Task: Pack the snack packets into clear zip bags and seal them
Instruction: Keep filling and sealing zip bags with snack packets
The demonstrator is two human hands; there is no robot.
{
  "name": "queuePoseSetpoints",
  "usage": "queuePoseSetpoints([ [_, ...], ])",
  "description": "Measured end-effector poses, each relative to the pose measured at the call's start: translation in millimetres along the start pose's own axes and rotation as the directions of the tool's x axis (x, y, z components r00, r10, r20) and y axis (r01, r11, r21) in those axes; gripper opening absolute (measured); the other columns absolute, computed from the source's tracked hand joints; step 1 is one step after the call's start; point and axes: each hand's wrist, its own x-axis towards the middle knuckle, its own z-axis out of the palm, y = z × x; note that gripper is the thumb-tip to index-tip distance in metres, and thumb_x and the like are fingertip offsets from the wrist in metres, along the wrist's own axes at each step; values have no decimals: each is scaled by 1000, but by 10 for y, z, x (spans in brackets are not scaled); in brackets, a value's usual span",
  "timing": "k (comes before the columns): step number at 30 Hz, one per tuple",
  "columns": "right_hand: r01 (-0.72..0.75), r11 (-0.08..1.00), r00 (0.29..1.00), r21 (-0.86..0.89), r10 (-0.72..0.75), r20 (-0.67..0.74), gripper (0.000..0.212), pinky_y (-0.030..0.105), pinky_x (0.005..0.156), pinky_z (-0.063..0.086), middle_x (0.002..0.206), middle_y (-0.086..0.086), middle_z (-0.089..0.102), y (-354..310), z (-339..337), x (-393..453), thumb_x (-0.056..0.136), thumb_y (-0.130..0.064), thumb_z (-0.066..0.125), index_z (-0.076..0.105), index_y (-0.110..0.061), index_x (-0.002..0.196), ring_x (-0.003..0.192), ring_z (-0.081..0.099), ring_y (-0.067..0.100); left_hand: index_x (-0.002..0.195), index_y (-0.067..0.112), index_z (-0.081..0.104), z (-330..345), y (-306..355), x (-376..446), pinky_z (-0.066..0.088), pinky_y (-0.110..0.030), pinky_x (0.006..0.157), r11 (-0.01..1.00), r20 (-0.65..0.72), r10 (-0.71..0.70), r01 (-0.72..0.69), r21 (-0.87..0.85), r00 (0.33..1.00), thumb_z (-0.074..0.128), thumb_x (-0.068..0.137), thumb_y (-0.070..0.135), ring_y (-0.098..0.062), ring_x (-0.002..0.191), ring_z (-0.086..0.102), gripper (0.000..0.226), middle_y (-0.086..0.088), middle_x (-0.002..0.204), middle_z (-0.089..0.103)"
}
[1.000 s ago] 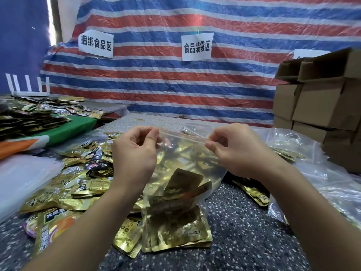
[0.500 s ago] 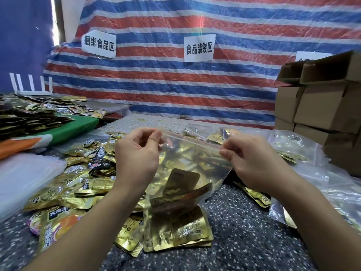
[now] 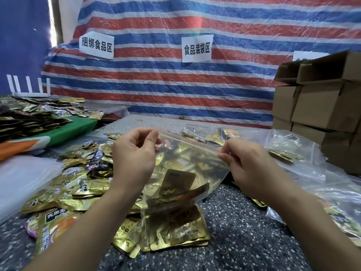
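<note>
Presently we note both hands raised over the speckled table (image 3: 244, 241), each pinching the top edge of one clear zip bag (image 3: 187, 165). Our left hand (image 3: 134, 155) has thumb and forefinger closed on the bag's left corner, the other fingers curled loosely toward the palm, the back of the hand facing us. Our right hand (image 3: 252, 165) pinches the right end of the red-lined zip strip (image 3: 187, 140), knuckles up, wrist angled in from the lower right. The strip runs taut between the two pinches, sloping down to the right. We cannot tell whether the seal is pressed closed along its length.

The bag hangs from the hands, its lower end resting on the table and filled with gold snack packets (image 3: 175, 227).

Loose gold packets (image 3: 74, 184) lie heaped at left, just beside the left forearm. Other clear bags (image 3: 312, 167) lie at right, near stacked cardboard boxes (image 3: 320, 106). A striped tarp (image 3: 175, 79) with paper signs (image 3: 197, 48) hangs behind.
</note>
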Motion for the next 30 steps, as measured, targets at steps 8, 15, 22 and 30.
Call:
queuePoseSetpoints([
  [8,-45,997,999,60,43,27,21,21,55,36,70,-14,55,68,132,-114,98,-17,56,51,-25,79,66,52,8,97,8,55,72,-8,-85,49,-16,54,988,192,-126,140,-61,973,42,105,17,-6,60,64,17,5,70,71],
  [15,-74,990,997,123,77,-13,13,21,59,41,77,-11,58,6,219,-120,98,-15,57,62,-19,87,72,52,8,97,7,54,75,-12,-88,50,-18,54,980,244,-143,172,-102,959,62,93,15,-13,62,68,12,-5,77,72],
  [22,-95,988,994,123,101,-43,22,17,56,31,65,-11,53,-12,296,-111,97,-9,60,62,-10,75,65,47,6,94,8,54,79,-21,-77,50,-16,54,946,258,-204,259,-197,944,59,94,2,-11,61,69,7,-5,67,72],
  [30,-201,974,977,105,190,99,16,25,65,39,83,-19,53,-105,362,-96,100,-43,39,48,-37,89,77,50,0,98,16,61,73,-100,-72,52,-23,61,967,271,-218,244,-66,938,52,99,9,-11,61,66,12,2,67,71],
])
